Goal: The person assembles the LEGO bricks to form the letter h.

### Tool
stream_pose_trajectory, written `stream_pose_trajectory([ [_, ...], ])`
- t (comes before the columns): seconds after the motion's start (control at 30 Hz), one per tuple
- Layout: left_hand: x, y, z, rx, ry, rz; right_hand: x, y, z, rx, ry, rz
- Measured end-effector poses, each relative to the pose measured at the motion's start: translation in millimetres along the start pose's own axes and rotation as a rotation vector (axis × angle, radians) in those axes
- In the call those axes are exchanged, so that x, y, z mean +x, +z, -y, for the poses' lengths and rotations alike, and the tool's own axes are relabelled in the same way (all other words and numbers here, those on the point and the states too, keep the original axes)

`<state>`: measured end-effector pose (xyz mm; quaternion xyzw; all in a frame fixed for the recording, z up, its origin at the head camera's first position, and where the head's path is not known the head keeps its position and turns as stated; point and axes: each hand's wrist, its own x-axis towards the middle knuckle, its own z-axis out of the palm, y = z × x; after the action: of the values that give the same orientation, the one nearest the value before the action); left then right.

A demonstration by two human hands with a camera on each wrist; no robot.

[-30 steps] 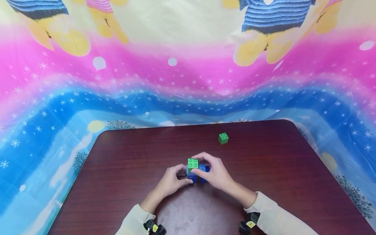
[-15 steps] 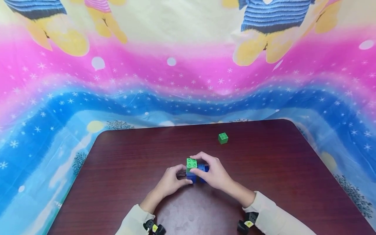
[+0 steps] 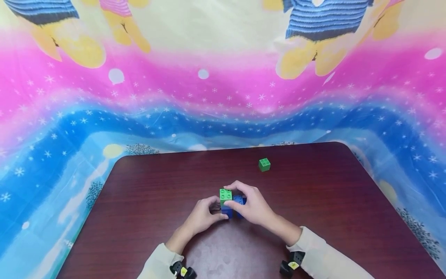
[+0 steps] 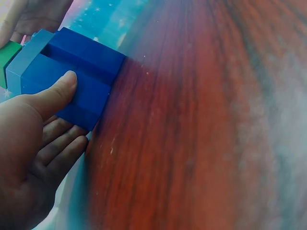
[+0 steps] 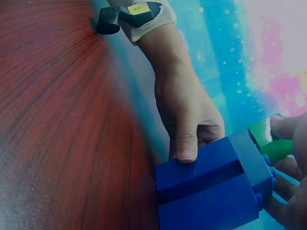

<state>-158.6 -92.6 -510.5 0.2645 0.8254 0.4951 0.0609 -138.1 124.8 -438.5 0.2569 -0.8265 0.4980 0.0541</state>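
Dark blue building blocks point(image 4: 91, 57) stand on the table in two columns side by side, bridged on top by a lighter blue block point(image 5: 252, 158). My left hand point(image 3: 201, 216) grips the left column from the side, its thumb flat on the near face and the fingers behind. A bright green block point(image 3: 225, 194) with studs sits over the left end of the lighter blue one. My right hand point(image 3: 256, 205) pinches this green block between thumb and fingers, reaching over the right column and partly covering it.
A second green block point(image 3: 265, 164) lies alone toward the back of the dark wooden table point(image 3: 156, 182). Behind the table hangs a printed cloth point(image 3: 209, 93). Small black cameras point(image 3: 292, 264) are strapped at both sleeves.
The green block and my right hand have shifted slightly left over the blue blocks. My left hand keeps its grip in nearly the same place.
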Motion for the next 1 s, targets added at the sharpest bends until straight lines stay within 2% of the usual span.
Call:
stream_pose_trajectory([
  [0.23,0.8,-0.7,-0.7,0.013,-0.022,0.004,5.6,-5.5,5.1,-0.104,-0.013,0.040],
  [0.43,0.3,-1.3,-2.6,-0.003,-0.022,0.018,8.8,-8.9,8.5,-0.133,0.007,0.076],
  [0.6,-0.1,-1.0,-1.2,-0.019,-0.013,0.015,7.2,-6.4,9.9,-0.189,0.007,0.059],
  [0.8,1.1,0.3,0.0,-0.026,0.007,0.009,1.5,-1.3,9.6,-0.282,-0.041,0.019],
  [1.0,1.1,0.7,-3.0,-0.017,-0.003,0.012,-0.1,-0.3,7.0,-0.331,-0.086,0.023],
])
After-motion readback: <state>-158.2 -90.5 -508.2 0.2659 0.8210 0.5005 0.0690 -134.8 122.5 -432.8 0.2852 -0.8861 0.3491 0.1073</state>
